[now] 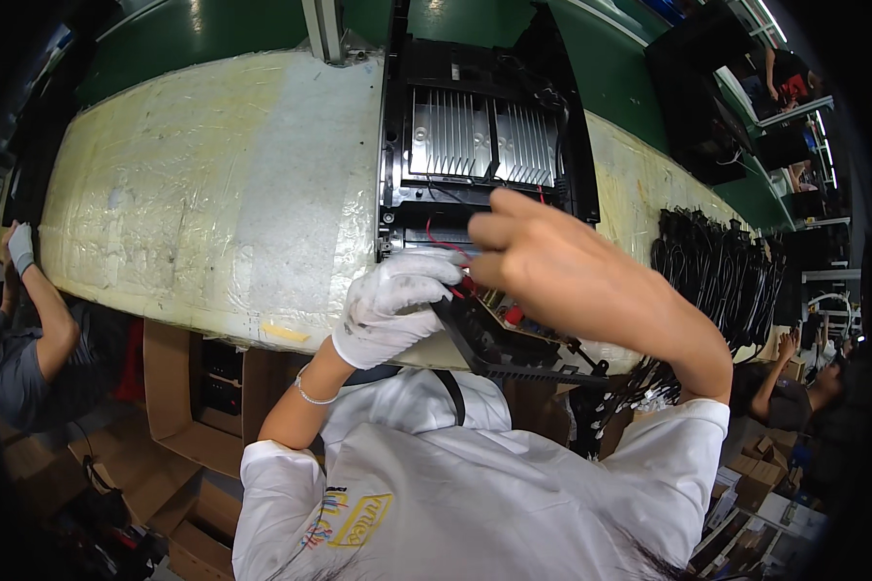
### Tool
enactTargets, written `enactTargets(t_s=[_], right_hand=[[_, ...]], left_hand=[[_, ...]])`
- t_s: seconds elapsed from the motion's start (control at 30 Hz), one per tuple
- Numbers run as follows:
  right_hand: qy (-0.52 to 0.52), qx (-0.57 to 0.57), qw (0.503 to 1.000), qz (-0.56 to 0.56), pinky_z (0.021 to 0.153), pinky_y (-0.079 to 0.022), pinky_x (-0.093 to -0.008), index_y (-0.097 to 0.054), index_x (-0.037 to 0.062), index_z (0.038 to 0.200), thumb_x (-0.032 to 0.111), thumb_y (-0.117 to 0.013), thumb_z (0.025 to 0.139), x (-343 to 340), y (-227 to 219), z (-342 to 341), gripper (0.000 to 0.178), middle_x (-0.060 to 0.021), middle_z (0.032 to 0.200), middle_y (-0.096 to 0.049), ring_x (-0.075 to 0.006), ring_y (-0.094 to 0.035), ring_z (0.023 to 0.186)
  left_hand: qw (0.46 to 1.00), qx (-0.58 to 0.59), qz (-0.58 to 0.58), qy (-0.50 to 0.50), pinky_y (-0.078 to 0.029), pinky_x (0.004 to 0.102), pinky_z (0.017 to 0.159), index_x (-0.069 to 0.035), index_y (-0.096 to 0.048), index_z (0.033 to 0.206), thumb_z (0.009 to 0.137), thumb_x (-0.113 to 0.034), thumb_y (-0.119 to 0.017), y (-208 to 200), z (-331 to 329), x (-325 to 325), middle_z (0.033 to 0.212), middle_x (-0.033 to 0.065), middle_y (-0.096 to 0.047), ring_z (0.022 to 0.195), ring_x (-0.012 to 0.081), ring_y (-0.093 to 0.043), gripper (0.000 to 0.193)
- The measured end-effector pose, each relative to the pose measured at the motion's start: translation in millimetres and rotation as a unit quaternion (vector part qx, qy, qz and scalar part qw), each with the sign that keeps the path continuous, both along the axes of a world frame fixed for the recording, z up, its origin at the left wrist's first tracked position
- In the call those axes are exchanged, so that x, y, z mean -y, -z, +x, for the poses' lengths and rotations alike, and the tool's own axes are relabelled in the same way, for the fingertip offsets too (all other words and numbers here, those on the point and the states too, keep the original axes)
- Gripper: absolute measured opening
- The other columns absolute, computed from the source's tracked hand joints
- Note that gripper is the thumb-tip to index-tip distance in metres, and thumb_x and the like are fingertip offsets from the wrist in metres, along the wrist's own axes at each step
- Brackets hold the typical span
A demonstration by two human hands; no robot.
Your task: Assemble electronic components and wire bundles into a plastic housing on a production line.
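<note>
A black equipment housing [393, 145] lies in front of me, with two finned silver heat sinks [451, 134] fixed inside it. My left hand [389, 308], in a white glove, has its fingers closed on thin red wires [433, 232] at the near end of the housing. My bare right hand [525, 244] is held over the same end. Its fingers are curled and slightly blurred, so what they grip is hidden. Below that hand, part of a circuit board [513, 324] with a red component shows inside the black casing.
The housing stands on a film-covered worktable [213, 194]. Bundles of black cables [712, 276] lie at the right. An open cardboard box [199, 431] sits below the table's left edge. Another person's gloved hand [20, 248] is at the far left, and more people are at the right.
</note>
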State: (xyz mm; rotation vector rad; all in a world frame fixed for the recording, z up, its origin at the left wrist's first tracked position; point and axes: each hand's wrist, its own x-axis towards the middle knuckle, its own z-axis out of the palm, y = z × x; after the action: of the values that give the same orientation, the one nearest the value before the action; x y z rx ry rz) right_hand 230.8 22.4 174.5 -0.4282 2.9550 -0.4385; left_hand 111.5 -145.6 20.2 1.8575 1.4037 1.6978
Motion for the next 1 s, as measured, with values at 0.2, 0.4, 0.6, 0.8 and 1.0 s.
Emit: enactTargets(t_s=[0.2,0.4,0.6,0.8,1.0], right_hand=[[0.129,-0.226,0.962,-0.083,0.075,-0.051,-0.0353,-0.060,0.0018,0.108,0.024,-0.077,0.079,-7.3,16.3,37.1,0.040,-0.0193,0.118,-0.055,-0.0283,-0.059,0.091],[0.153,-0.159,0.971,0.092,0.076,-0.048,-0.0431,-0.062,0.0016,0.092,0.034,-0.087,0.062,32.7,38.6,146.8,0.050,-0.0209,0.119,-0.057,-0.0335,-0.058,0.094],[0.176,-0.233,0.951,0.103,0.093,-0.043,-0.0519,-0.056,0.0017,0.071,0.023,-0.084,0.064,-4.2,-22.8,125.7,0.036,-0.0234,0.129,-0.054,-0.0415,-0.052,0.113],[0.214,-0.353,0.910,-0.040,0.108,-0.033,-0.0484,-0.060,-0.0007,0.084,0.030,-0.060,0.095,-98.6,-24.8,-18.2,0.032,-0.0334,0.153,-0.017,-0.0483,-0.040,0.130],[0.334,-0.351,0.873,-0.056,0.112,-0.028,-0.0485,-0.053,-0.0019,0.099,0.022,-0.052,0.098,-141.5,30.3,-38.5,0.024,-0.0442,0.135,-0.036,-0.0548,-0.027,0.136]], left_hand=[[0.996,0.076,0.013,-0.037,-0.050,0.0403,0.093,-0.006,-0.062,0.102,0.069,-0.007,-0.076,0.8,10.6,-3.0,0.115,0.0136,-0.064,0.112,0.0311,-0.061,0.036],[0.997,-0.063,0.031,-0.045,-0.049,0.0444,0.091,-0.005,-0.058,0.109,0.069,-0.009,-0.080,-8.8,7.6,1.9,0.120,0.0165,-0.059,0.108,0.0329,-0.059,0.046],[0.952,-0.238,0.041,-0.186,-0.046,0.0434,0.076,-0.004,-0.063,0.087,0.073,-0.035,-0.079,-86.2,11.1,18.4,0.084,0.0135,-0.058,0.081,0.0319,-0.058,0.037],[0.923,-0.082,-0.132,-0.353,-0.039,0.0425,0.103,0.001,-0.053,0.124,0.083,-0.039,-0.073,-120.8,-91.3,-48.2,0.126,0.0200,-0.049,0.121,0.0379,-0.046,0.061],[0.920,-0.162,-0.284,-0.216,-0.030,0.0420,0.115,-0.003,-0.039,0.146,0.066,-0.060,-0.079,-121.3,-55.3,-40.1,0.151,0.0385,-0.016,0.138,0.0482,-0.033,0.106]])
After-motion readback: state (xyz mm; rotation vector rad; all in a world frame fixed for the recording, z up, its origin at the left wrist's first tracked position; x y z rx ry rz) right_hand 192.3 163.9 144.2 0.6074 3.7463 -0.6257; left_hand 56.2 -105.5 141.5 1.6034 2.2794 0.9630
